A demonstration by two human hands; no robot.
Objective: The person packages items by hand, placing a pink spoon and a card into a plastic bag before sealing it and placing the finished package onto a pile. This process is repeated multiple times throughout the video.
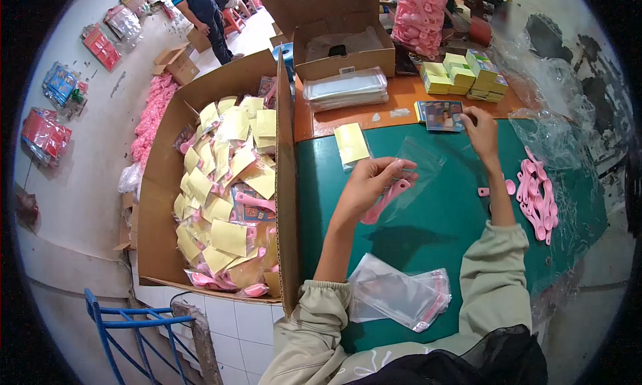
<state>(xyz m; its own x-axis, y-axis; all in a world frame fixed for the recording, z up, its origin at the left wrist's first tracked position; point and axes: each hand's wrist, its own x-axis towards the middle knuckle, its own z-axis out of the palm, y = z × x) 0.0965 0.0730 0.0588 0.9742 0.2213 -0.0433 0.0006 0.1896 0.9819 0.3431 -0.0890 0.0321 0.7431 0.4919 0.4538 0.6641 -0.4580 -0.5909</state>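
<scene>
My left hand (pixel 378 184) is closed on a clear plastic bag (pixel 424 164) with a pink spoon (pixel 388 201) in it, held over the green table. Fingers of my right hand (pixel 480 131) pinch the edge of a dark printed card (pixel 443 116) on a small stack at the back of the green surface. Behind my left hand lies a packed bag with a yellow card (pixel 352 144). Loose clear bags (pixel 401 295) are spread near my body. To the right of my right forearm is a pile of pink spoons (pixel 537 194), with another spoon (pixel 509 186) beside it.
A big cardboard box (pixel 284 184) full of packed bags with yellow cards stands at left. At the back are stacked clear bags (pixel 346 89), an open carton (pixel 344 57), card stacks (pixel 461 76) and a bundle of pink spoons (pixel 421 17). A person (pixel 202 17) stands far off.
</scene>
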